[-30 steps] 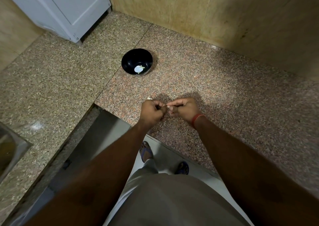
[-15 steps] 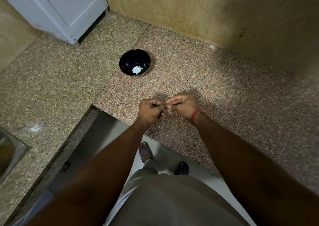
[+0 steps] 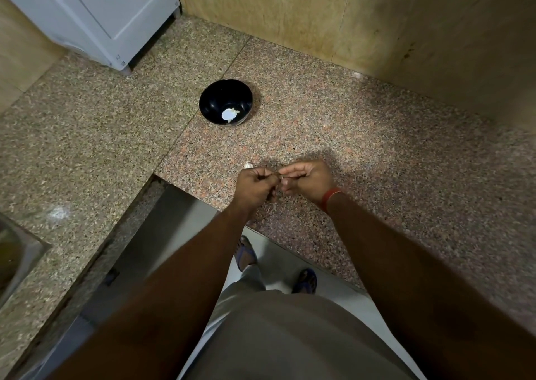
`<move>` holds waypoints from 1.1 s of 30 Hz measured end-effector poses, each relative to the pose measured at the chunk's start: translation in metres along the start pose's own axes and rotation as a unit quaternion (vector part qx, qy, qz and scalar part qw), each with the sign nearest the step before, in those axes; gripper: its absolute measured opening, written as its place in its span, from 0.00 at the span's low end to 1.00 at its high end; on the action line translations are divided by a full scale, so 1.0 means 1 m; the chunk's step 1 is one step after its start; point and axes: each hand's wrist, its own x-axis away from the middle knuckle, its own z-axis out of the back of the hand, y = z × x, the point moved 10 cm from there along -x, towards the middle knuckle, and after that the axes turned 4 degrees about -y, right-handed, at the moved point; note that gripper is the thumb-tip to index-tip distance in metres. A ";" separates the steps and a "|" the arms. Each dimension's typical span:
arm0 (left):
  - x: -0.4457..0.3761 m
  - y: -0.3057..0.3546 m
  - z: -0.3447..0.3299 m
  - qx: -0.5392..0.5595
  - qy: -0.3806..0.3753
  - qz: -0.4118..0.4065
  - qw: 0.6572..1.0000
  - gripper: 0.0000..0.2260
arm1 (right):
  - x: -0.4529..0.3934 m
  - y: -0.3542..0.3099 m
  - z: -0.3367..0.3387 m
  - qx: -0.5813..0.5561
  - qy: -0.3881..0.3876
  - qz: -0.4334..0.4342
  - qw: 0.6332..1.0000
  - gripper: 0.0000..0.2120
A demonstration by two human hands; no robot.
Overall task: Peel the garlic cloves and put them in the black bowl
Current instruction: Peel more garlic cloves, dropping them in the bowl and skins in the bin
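Observation:
A black bowl (image 3: 225, 101) stands on the granite counter with one white peeled garlic clove (image 3: 229, 114) at its bottom. Nearer the counter's front edge, my left hand (image 3: 254, 187) and my right hand (image 3: 308, 180) meet fingertip to fingertip. Both pinch a small garlic clove (image 3: 280, 177) that is almost hidden between the fingers. A pale unpeeled garlic clove (image 3: 248, 164) lies on the counter just beyond my left knuckles.
A white appliance (image 3: 95, 16) stands at the back left. Tiled walls (image 3: 348, 16) close off the back and right of the counter (image 3: 406, 162). A steel sink edge (image 3: 20, 252) shows at far left. The counter's cut-out corner lies below my left hand.
Both hands stay together on the clove with only small finger movements. The unpeeled clove beyond my left hand shows again after being hidden half a second ago.

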 end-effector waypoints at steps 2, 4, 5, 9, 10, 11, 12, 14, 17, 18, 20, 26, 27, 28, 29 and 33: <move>0.000 -0.001 0.000 0.002 0.010 0.005 1.000 0.09 | 0.001 0.001 0.001 -0.013 0.011 0.005 1.000 0.11; 0.000 -0.004 0.002 -0.001 0.027 0.012 1.000 0.10 | 0.002 0.006 0.003 -0.036 0.025 0.003 0.999 0.10; -0.001 -0.007 0.003 -0.003 0.035 0.018 0.999 0.09 | 0.002 0.008 0.004 -0.050 0.032 0.000 0.998 0.09; -0.004 -0.024 0.009 -0.040 0.056 0.037 0.997 0.11 | 0.000 0.019 0.006 -0.105 0.052 -0.010 0.993 0.08; -0.004 -0.024 0.009 -0.052 0.055 0.038 0.996 0.11 | 0.000 0.020 0.006 -0.113 0.053 -0.011 0.992 0.08; -0.003 -0.023 0.008 -0.059 0.054 0.035 0.996 0.12 | 0.001 0.020 0.006 -0.112 0.055 -0.011 0.992 0.08; -0.003 -0.020 0.007 -0.060 0.052 0.034 0.996 0.12 | 0.000 0.021 0.008 -0.104 0.059 -0.012 0.993 0.08; -0.002 -0.015 0.003 -0.042 0.047 0.034 0.997 0.11 | 0.000 0.022 0.011 -0.073 0.076 -0.016 0.994 0.07; -0.002 -0.007 -0.001 -0.030 0.034 0.010 0.999 0.11 | 0.000 0.024 0.015 -0.033 0.092 -0.021 0.995 0.05; -0.001 -0.005 0.000 -0.036 0.034 -0.003 0.999 0.11 | -0.001 0.024 0.016 -0.018 0.095 -0.021 0.995 0.05; 0.000 0.000 0.000 -0.050 0.031 -0.022 0.998 0.09 | -0.002 0.022 0.016 0.010 0.098 -0.019 0.995 0.04; 0.002 0.008 0.000 -0.063 0.026 -0.035 0.997 0.11 | -0.002 0.011 0.011 0.061 0.073 0.000 0.995 0.05; 0.002 0.008 0.000 -0.065 0.026 -0.032 0.997 0.12 | -0.002 0.010 0.011 0.068 0.070 0.005 0.995 0.05; 0.001 0.007 0.000 -0.064 0.026 -0.026 0.997 0.13 | -0.003 0.010 0.011 0.075 0.068 0.010 0.995 0.06; 0.000 0.004 0.000 -0.058 0.028 -0.015 0.998 0.13 | -0.004 0.010 0.011 0.078 0.065 0.013 0.995 0.07; -0.004 -0.006 0.000 -0.003 0.049 0.046 0.998 0.10 | -0.006 0.012 0.012 0.065 0.064 0.019 0.996 0.05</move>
